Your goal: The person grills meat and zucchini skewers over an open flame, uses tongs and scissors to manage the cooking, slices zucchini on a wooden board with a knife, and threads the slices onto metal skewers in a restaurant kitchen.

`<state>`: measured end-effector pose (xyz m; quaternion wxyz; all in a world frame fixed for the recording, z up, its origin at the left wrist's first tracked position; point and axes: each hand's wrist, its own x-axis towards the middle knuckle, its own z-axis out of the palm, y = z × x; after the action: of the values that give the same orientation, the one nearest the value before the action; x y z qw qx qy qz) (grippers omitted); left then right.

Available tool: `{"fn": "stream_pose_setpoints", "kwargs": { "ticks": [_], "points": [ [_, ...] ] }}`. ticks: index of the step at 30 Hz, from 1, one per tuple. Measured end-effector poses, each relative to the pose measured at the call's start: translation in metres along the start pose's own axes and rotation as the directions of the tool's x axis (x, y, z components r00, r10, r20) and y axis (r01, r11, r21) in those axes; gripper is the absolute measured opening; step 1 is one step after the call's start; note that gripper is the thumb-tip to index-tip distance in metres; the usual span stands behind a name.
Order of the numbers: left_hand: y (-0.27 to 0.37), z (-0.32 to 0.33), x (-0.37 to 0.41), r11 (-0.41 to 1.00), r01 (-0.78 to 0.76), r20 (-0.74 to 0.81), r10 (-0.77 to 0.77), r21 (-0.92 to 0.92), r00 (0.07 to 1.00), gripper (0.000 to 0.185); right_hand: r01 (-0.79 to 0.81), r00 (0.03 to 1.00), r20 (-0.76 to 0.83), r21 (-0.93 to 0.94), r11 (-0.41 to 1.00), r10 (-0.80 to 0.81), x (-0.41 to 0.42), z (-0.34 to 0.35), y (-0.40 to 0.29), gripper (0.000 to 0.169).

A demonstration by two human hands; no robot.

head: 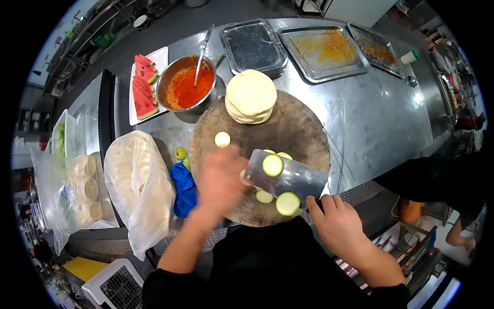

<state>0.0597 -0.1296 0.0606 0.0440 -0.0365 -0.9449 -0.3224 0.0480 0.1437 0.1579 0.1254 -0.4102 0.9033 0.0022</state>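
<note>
My right hand [337,220] grips the dark handle of a cleaver [301,177], its broad blade lying flat over a round wooden chopping board [305,127]. A pale green zucchini slice [273,165] rests on the blade. Another zucchini slice [288,204] is beside the blade near the handle, and several more show partly around it. My left hand [224,179], blurred by motion, is over the board's left part; its fingers are unclear. Just beyond it lies a small pale zucchini piece [222,139]. A stack of pale flatbreads [251,94] sits at the board's far edge.
Left of the board are a crumpled blue cloth [184,189] and a plastic bag of flatbreads [141,181]. Beyond stand a steel bowl of red sauce [191,87], a watermelon plate [133,116] and metal trays [324,50]. Another person's arm [457,233] shows at right.
</note>
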Motion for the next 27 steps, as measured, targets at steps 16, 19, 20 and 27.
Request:
{"fn": "stream_pose_setpoints", "kwargs": {
  "ticks": [16, 19, 20, 27],
  "points": [
    [-0.011, 0.077, -0.019, 0.898, -0.417, 0.129, 0.402, 0.137, 0.907, 0.055, -0.467, 0.831, -0.197, 0.261, 0.845, 0.520, -0.052, 0.043, 0.049, 0.035],
    [-0.030, 0.100, -0.014, 0.688, -0.718, -0.055, 0.725, 0.103, 0.687, 0.043, -0.513, 0.812, -0.085, 0.369, 0.775, 0.578, -0.011, 0.126, 0.056, 0.020],
    [-0.036, 0.101, -0.011, 0.625, -0.765, -0.044, 0.778, 0.157, 0.626, 0.042, -0.517, 0.801, -0.104, 0.375, 0.770, 0.589, 0.011, 0.151, 0.059, 0.018],
    [0.017, 0.056, -0.012, 0.750, -0.606, 0.144, 0.591, 0.264, 0.794, 0.042, -0.489, 0.486, -0.411, 0.604, 0.630, 0.771, -0.052, 0.158, 0.051, 0.042]
  ]
}}
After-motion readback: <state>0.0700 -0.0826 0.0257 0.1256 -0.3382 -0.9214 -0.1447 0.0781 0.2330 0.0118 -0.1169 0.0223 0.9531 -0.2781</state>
